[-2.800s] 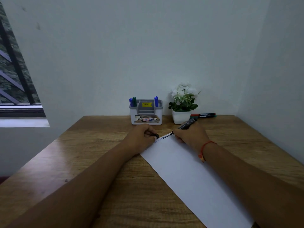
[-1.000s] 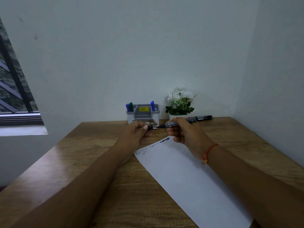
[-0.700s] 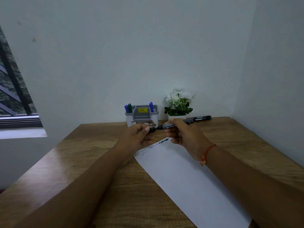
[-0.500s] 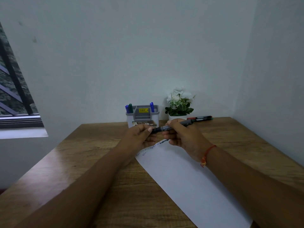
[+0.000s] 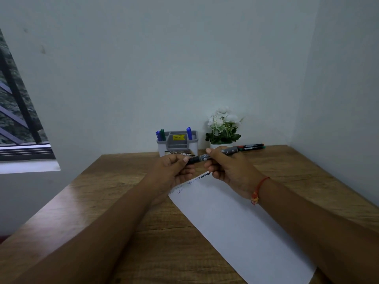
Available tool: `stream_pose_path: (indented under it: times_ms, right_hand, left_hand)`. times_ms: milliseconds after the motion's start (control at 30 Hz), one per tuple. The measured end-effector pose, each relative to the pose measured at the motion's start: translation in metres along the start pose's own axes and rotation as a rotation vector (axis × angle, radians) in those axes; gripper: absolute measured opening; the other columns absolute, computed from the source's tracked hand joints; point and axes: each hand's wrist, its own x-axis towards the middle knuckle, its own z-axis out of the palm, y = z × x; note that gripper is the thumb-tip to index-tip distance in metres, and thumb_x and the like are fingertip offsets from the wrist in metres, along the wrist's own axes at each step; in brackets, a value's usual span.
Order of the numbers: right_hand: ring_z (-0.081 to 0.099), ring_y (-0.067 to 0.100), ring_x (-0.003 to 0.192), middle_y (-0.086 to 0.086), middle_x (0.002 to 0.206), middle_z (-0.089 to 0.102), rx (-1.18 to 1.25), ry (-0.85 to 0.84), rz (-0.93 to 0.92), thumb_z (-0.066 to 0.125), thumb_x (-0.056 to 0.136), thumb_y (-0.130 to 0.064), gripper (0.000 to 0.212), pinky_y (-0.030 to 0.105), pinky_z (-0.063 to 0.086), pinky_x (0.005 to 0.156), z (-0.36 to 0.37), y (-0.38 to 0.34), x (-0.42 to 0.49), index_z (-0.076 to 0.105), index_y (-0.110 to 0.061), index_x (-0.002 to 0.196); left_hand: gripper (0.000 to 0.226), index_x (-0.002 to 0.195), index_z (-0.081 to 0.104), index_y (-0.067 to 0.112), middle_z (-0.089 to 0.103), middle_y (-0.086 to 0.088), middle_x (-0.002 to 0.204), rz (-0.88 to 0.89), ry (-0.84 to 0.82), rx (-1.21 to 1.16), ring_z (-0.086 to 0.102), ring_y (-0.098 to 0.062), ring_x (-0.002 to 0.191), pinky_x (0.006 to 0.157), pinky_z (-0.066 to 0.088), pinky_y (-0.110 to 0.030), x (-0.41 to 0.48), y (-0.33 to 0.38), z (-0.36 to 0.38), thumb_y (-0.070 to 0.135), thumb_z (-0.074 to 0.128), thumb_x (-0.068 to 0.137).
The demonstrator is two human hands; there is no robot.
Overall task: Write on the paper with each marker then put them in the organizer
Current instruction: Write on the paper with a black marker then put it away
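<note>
A wooden table (image 5: 102,201) bears a white paper (image 5: 235,222), with the grey organizer (image 5: 178,143) behind it. Above the paper's written far edge both hands share a black marker (image 5: 207,157) — the right hand (image 5: 229,169) curls round its barrel, and the left hand (image 5: 172,171) pinches its cap end.

organizer (image 5: 162,148) label reads "op"

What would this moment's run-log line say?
phase: capping | left hand: pinches cap | right hand: grips black marker, above paper | organizer: holds three markers | two markers: on table by plant
</note>
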Motion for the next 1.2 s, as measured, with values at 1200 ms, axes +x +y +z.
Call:
stream_pose_path:
  times_ms: [1200]
  right_hand:
    - [0.065, 0.013, 0.082, -0.005, 0.087, 0.071, -1.129, 0.1, -0.291, 0.047, 0.095, -0.064, 0.046, 0.036, 0.056, 0.072, -0.023, 0.022, 0.014, 0.067, -0.024, 0.106]
  left_hand:
    - [0.016, 0.105, 0.064, 0.012, 0.066, 0.004, 0.092, 0.744, 0.684, 0.691, 0.062, -0.004, 0.082, 0.076, 0.048, -0.006, 0.069, 0.082, -0.012, 0.012, 0.065, 0.089]
